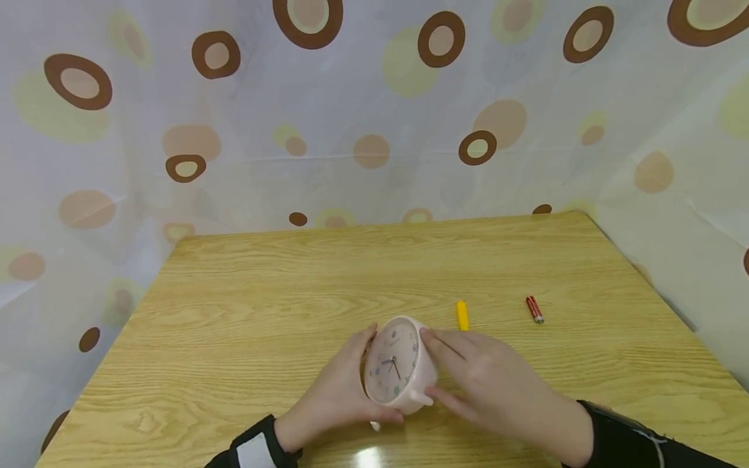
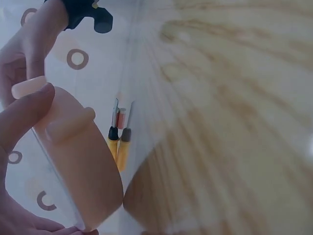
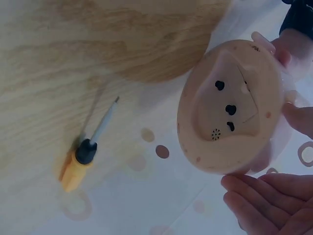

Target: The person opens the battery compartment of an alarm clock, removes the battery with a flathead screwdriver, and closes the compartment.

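Observation:
A round pale pink alarm clock (image 1: 393,361) is held tilted just above the table, its dial turned up and to the left. My left hand (image 1: 345,383) grips it around the left side and underneath. On the other side, my right hand (image 1: 491,377) holds the rim with its fingers, the thumb by a stubby foot. The right wrist view shows the back of the clock (image 3: 230,112), with black knobs, a small speaker grille and a thin panel outline. Two stubby feet stick out from its side in the left wrist view.
Behind the right hand lies a screwdriver (image 3: 93,147) with a yellow and black handle, mostly hidden in the head view. A red battery (image 1: 534,309) lies farther right on the wooden table (image 1: 281,279). A patterned curtain (image 1: 246,130) hangs behind the table.

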`<state>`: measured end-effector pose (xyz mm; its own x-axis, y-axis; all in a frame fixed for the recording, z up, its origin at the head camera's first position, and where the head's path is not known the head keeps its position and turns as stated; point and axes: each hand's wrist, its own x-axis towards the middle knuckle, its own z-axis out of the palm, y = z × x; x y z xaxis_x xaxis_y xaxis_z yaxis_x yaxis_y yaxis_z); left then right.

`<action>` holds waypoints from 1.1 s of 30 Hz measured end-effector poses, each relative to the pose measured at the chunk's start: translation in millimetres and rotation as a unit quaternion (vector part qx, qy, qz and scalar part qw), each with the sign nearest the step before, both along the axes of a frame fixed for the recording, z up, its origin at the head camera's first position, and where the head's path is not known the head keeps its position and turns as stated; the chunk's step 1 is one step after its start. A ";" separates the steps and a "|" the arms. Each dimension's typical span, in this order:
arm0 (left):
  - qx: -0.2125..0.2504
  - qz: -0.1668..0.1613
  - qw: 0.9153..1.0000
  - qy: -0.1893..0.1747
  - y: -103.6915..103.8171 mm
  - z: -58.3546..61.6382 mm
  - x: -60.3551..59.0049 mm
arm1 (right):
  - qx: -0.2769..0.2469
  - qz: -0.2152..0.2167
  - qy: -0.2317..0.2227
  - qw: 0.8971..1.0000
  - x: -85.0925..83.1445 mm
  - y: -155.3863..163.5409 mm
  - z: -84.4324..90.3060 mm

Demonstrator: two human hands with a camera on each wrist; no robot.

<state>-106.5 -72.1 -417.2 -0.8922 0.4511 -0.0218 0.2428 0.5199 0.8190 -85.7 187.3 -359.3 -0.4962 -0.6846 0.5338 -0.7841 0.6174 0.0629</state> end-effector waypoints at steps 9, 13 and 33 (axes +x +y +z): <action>-0.060 0.023 0.997 0.039 5.2 1.0 -0.5 | 0.046 -0.069 -0.082 0.993 2.9 2.7 -19.0; -0.093 0.028 0.993 0.063 9.8 1.8 1.4 | 0.062 -0.082 -0.117 0.988 2.0 4.3 -25.6; -0.158 0.027 0.981 0.105 19.5 -0.9 8.8 | 0.090 -0.080 -0.147 0.982 -3.3 3.6 -33.5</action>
